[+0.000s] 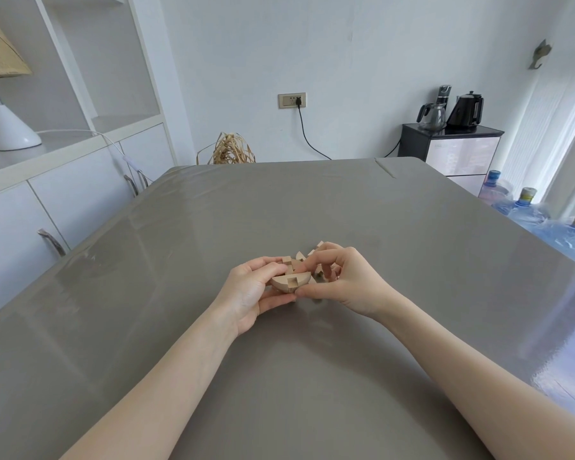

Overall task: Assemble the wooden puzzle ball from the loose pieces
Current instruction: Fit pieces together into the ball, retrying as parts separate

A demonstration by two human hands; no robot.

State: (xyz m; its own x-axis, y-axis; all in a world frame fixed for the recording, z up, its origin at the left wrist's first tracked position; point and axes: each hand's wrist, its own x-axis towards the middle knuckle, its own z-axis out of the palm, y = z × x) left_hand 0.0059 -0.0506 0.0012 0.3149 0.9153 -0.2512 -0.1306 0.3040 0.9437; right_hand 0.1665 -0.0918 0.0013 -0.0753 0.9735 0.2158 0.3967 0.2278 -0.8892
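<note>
At the far left, a white cone-based lamp (9,127) stands on the white shelf unit (80,144), well apart from the work. On the grey glossy table (213,376), near its middle, the left hand (251,293) cups a pale wooden half-round puzzle piece with a square notch (291,282), thumb curled over its top and fingers pressed up beneath it. Just right of it, touching the same piece, the right hand (346,280) pinches the piece's right end between thumb and forefinger, the other fingers curled loosely above several more pale wooden loose pieces (316,252) that lie just behind and partly under the hands; how many there are I cannot tell. The ball looks barely begun, with only a piece or two joined. The likely trouble from here is a notch meeting its mate at the wrong turn and jamming, or the held parts sliding apart if the left hand loosens its grip, since nothing locks them yet; a dropped piece would skid on the slick tabletop. At the far right stand a black kettle (465,109) and blue water bottles (525,210). Their cap labels are too small to read, and no writing is legible anywhere.
</note>
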